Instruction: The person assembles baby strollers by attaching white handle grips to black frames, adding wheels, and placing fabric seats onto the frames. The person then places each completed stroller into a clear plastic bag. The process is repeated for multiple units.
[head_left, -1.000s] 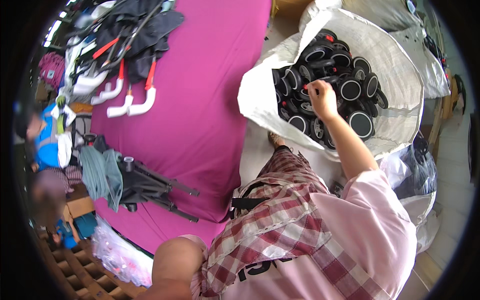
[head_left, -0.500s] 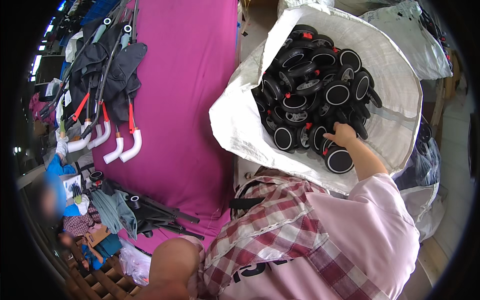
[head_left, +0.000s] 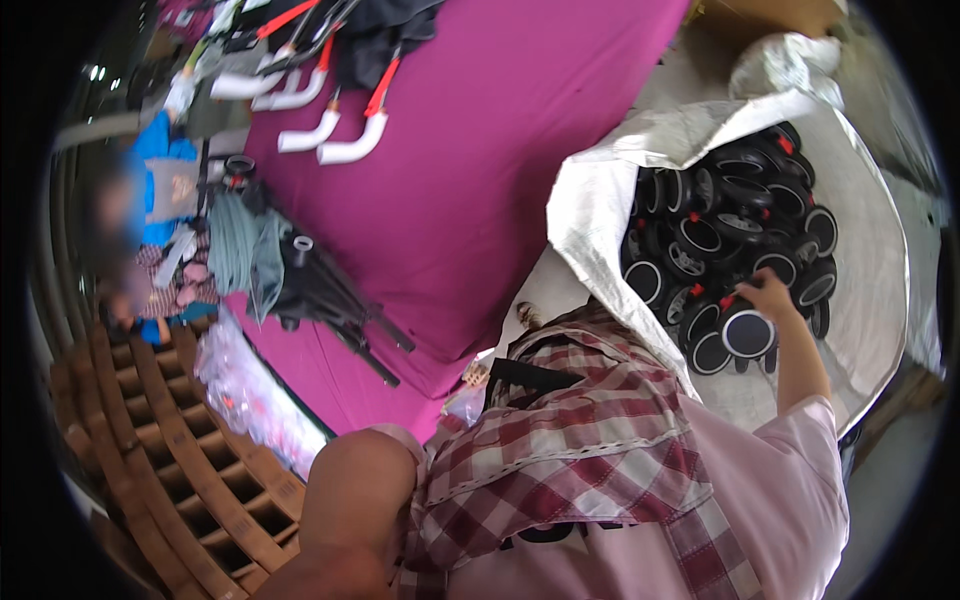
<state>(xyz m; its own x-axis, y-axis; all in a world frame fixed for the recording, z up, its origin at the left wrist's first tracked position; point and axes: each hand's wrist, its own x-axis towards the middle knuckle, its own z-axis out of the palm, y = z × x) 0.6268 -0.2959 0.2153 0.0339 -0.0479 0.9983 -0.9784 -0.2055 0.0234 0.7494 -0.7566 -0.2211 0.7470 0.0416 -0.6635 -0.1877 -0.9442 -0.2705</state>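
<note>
My right hand [head_left: 768,291] is inside a large white woven sack [head_left: 600,215] on the right. Its fingers are closed on the upper edge of a black wheel [head_left: 748,334] with a white ring on its face. Around and beyond it, many more black wheels [head_left: 740,190] lie heaped, some with small red parts. Only the bare left arm [head_left: 365,495] shows at the lower edge; my left hand is outside the picture.
A table with a magenta cloth [head_left: 450,170] stands left of the sack. Folded stroller frames with white curved tube ends [head_left: 350,140] lie on it, with dark frames [head_left: 330,300] nearer. Brown divided cartons [head_left: 180,450] stand lower left. A co-worker in blue [head_left: 165,185] is at the far left.
The view has swung left, so the sack sits further right and the cartons show more. My right hand has closed on a wheel, which shows its face more fully.
</note>
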